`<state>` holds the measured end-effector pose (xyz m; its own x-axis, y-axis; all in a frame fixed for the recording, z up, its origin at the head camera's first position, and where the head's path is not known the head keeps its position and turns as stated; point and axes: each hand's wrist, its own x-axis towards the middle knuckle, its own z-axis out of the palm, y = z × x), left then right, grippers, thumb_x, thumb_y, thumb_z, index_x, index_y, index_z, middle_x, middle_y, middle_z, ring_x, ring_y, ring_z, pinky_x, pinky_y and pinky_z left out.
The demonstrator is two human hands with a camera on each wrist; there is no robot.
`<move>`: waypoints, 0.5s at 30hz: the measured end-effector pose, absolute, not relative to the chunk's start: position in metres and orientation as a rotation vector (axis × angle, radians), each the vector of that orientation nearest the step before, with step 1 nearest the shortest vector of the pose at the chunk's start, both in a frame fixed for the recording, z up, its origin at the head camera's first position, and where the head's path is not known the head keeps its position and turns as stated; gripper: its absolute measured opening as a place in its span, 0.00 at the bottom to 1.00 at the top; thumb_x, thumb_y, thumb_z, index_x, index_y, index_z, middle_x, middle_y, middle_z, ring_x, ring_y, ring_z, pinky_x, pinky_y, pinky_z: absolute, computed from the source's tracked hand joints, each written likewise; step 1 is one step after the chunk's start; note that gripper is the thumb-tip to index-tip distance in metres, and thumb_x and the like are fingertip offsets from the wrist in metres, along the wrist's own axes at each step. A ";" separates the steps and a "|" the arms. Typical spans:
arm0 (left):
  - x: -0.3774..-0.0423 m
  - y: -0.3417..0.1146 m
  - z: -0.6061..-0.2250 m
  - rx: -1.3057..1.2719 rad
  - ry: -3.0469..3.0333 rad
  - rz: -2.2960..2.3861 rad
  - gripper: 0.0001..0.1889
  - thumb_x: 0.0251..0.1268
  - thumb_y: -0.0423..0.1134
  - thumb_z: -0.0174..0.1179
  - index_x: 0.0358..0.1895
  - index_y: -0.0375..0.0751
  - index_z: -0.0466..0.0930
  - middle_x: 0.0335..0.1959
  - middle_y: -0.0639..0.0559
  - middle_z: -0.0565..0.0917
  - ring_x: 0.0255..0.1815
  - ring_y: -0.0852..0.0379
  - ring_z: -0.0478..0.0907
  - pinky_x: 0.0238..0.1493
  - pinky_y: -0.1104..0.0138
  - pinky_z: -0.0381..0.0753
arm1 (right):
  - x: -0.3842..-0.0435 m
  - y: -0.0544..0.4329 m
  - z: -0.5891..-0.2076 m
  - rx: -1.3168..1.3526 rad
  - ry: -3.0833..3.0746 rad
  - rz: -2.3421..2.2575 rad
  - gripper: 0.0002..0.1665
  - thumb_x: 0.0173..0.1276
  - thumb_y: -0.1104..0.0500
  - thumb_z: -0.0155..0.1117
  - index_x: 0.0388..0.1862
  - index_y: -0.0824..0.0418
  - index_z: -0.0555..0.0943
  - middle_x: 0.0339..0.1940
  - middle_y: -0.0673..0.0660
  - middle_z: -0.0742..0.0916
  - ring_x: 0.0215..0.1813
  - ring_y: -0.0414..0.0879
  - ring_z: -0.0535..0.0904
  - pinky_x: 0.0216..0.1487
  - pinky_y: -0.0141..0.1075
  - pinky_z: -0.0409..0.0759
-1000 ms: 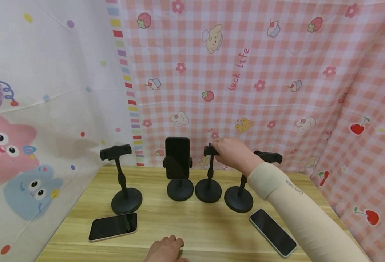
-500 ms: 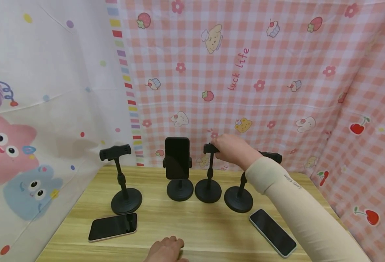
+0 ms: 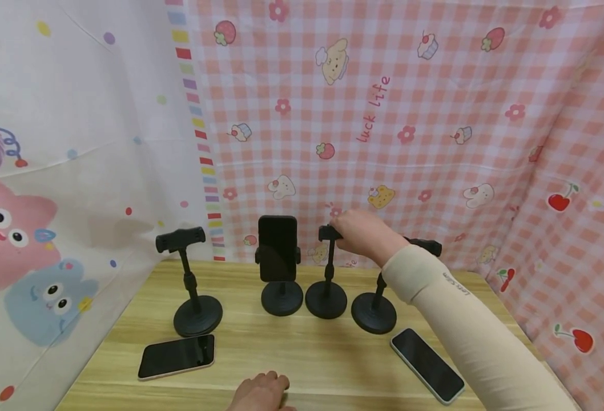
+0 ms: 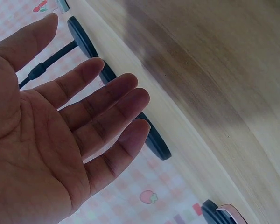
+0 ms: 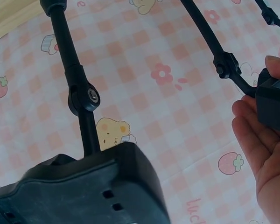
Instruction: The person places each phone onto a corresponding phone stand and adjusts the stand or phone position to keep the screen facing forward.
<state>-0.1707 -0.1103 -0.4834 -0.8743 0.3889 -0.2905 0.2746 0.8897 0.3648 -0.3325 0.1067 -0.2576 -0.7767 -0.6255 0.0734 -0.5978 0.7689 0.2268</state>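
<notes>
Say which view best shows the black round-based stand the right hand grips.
Head: the black stand shows round base, stem and clamp end, though the right hand covers part. Right wrist: only upper stem and cropped clamp. Left wrist: black stands, unclear which.

In head view, rightmost stand point(image 3: 374, 313) partly behind right sleeve point(image 3: 466, 325), left hand point(image 3: 258, 393) partly below frame

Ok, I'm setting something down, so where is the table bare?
Mainly between the left phone and right phone, in front of the loaded stand, beyond the left hand. Less room: between the leftmost stand and loaded stand. Crowded: back right, where the right hand grips the third stand beside the rightmost stand.
</notes>
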 end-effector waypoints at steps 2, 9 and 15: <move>-0.171 -0.110 -0.483 0.479 2.689 0.447 0.18 0.64 0.52 0.66 0.46 0.42 0.82 0.33 0.52 0.77 0.34 0.55 0.74 0.38 0.56 0.77 | -0.333 0.107 -0.257 0.979 -2.822 -0.286 0.07 0.65 0.58 0.70 0.39 0.60 0.84 0.30 0.53 0.85 0.30 0.45 0.79 0.36 0.39 0.80; -0.169 -0.108 -0.482 0.498 2.698 0.436 0.17 0.64 0.51 0.66 0.45 0.41 0.82 0.31 0.52 0.76 0.32 0.55 0.74 0.36 0.57 0.77 | -0.335 0.108 -0.254 0.975 -2.811 -0.318 0.09 0.64 0.56 0.72 0.40 0.60 0.84 0.30 0.53 0.86 0.32 0.46 0.80 0.37 0.40 0.80; -0.169 -0.108 -0.481 0.506 2.704 0.421 0.17 0.64 0.51 0.66 0.45 0.42 0.82 0.31 0.53 0.76 0.32 0.56 0.74 0.36 0.57 0.77 | -0.334 0.108 -0.252 0.970 -2.828 -0.286 0.10 0.64 0.57 0.71 0.42 0.60 0.85 0.31 0.53 0.86 0.32 0.46 0.79 0.36 0.40 0.80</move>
